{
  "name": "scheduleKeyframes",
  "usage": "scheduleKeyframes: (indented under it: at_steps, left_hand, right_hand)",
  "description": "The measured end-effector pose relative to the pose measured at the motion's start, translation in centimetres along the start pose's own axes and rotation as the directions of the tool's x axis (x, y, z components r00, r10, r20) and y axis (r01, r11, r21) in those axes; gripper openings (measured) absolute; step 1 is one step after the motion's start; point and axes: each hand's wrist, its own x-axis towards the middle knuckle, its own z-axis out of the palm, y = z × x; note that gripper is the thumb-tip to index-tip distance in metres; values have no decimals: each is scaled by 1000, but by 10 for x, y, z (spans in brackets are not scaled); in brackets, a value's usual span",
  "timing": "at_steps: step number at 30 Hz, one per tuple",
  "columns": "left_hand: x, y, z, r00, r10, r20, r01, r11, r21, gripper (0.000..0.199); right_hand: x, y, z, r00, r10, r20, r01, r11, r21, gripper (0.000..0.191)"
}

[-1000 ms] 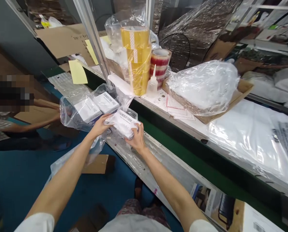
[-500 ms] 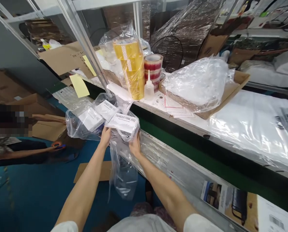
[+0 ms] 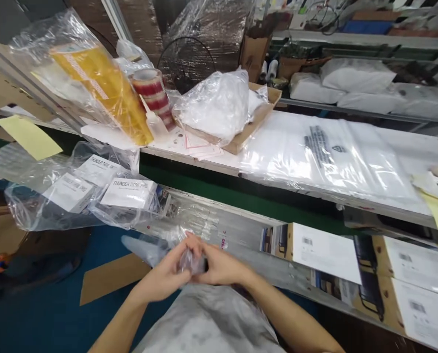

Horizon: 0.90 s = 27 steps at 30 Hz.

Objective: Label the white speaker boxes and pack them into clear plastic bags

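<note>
My left hand (image 3: 164,275) and my right hand (image 3: 219,261) meet close in front of my body. Both are closed around a bunched-up clear plastic bag (image 3: 191,260), part of which trails out to the left. Ahead and to the left, white boxes (image 3: 127,192) printed "THUNDER TRAIL PRO" lie inside clear plastic wrapping (image 3: 31,203) on the metal ledge. My hands are apart from these boxes.
More printed boxes (image 3: 325,250) line the ledge on the right. The white shelf holds yellow tape rolls (image 3: 104,90), red-striped tape (image 3: 154,95), a dropper bottle (image 3: 155,123), a cardboard tray (image 3: 237,142) and flat plastic bags (image 3: 336,152). Cardboard (image 3: 112,277) lies on the floor.
My hands have let go of the bagged white box and come back toward my body, now bunching clear plastic. The view has turned right, bringing more printed boxes into sight.
</note>
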Motion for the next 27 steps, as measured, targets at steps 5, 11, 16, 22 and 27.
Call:
scheduleKeyframes:
  at_steps: [5,11,16,22,27]
  left_hand:
    - [61,56,53,975,220,43,-224,966,127,35]
    - [96,74,136,998,56,16,-55,996,-64,54]
    - [124,69,203,988,-153,-34,116,859,-498,55]
    - [118,62,225,989,-127,74,147,864,-481,49]
    - [91,43,235,944,-195,266,214,976,-46,51]
  right_hand:
    - [-72,-30,-104,988,131,-76,-139,984,-115,29]
    - [-162,-54,-154,845,127,-520,-258,948,-188,26]
    - [-220,-56,-181,716,205,-667,-438,877,-200,40]
    - [-310,-44,-224,833,479,-276,-511,858,-56,36]
    - [-351,-33,-230,794,455,-404,-475,878,57,51]
